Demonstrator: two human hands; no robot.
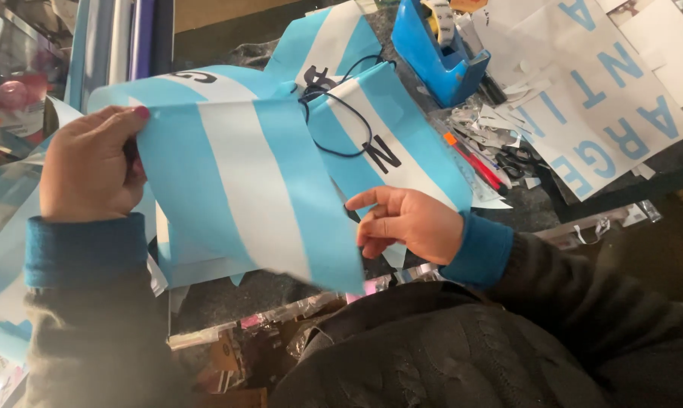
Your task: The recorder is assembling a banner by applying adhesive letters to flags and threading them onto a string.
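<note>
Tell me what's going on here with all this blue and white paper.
A person is holding up a light-blue-and-white striped paper pennant. The left hand pinches its top corner, while the right hand, fingers loosely curled, is at its lower right edge. More striped pennants hang along a thin black cord behind it. Farther back on the dark cluttered table are a blue tape dispenser, a white sheet with light-blue cut-out letters, and paper scraps.
</note>
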